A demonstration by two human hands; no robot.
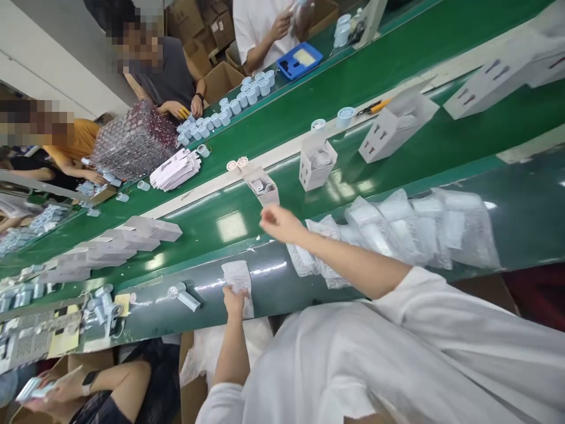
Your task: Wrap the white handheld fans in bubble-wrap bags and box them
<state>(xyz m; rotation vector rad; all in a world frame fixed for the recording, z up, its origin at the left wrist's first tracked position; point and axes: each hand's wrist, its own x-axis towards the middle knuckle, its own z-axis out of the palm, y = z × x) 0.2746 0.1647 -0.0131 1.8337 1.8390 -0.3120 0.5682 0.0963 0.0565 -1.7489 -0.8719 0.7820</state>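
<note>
My left hand (235,301) holds a clear plastic bag (238,274) against the dark green work ledge, with its thumb and fingers over the lower part. What the bag contains, if anything, I cannot make out. My right hand (281,224) is raised over the belt edge with its fingers curled in, and nothing shows in them. Just beyond it stands an open white box (263,185) with pale parts inside. Beneath my right forearm lie several bagged light-blue items (397,229) in a row. Left of my left hand, an unbagged light-blue hand-held device (185,296) lies on the ledge.
The green conveyor belt (203,229) carries an open white box (318,165), another (397,126), and several flat-lying boxes (132,235). Light-blue cylinders (238,103) line the far side, where co-workers' hands are busy. A cardboard box (188,377) with plastic bags stands below the ledge.
</note>
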